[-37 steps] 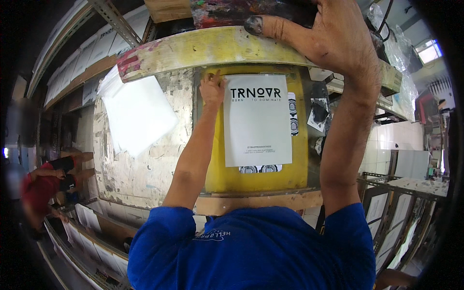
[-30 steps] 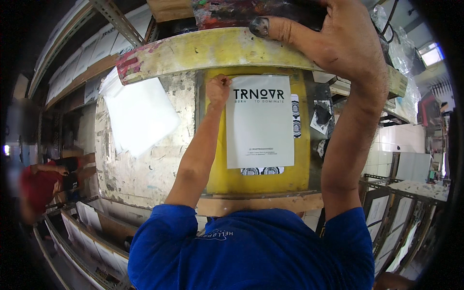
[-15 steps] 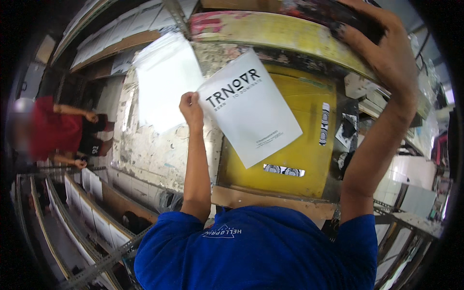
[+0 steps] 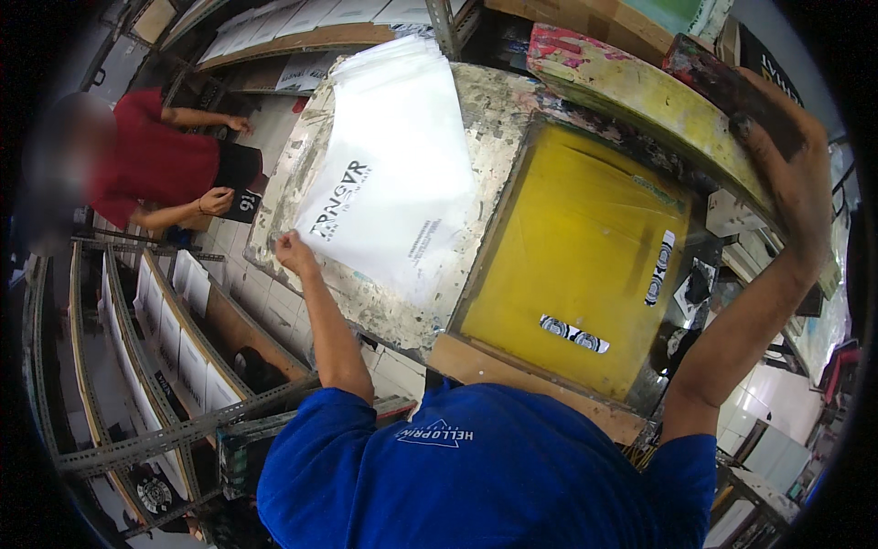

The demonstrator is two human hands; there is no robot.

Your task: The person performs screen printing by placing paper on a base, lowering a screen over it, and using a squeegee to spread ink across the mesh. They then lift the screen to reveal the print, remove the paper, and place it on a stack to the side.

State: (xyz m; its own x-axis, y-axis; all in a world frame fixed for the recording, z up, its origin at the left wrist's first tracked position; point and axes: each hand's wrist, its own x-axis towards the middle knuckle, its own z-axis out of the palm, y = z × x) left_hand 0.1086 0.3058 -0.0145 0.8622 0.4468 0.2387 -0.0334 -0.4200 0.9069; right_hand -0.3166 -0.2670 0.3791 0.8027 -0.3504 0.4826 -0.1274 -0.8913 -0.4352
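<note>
Left hand (image 4: 296, 255) pinches a corner of the printed white sheet (image 4: 389, 220) near the left edge of the surface (image 4: 498, 119). Right hand (image 4: 794, 174) curls by the yellow-stained frame (image 4: 631, 84); can't tell how tightly. Best: corner contact only, sheet flat, no dragging.

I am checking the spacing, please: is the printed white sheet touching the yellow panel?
Apart: the head view shows a strip of paint-stained table between the printed white sheet and the yellow panel.
</note>
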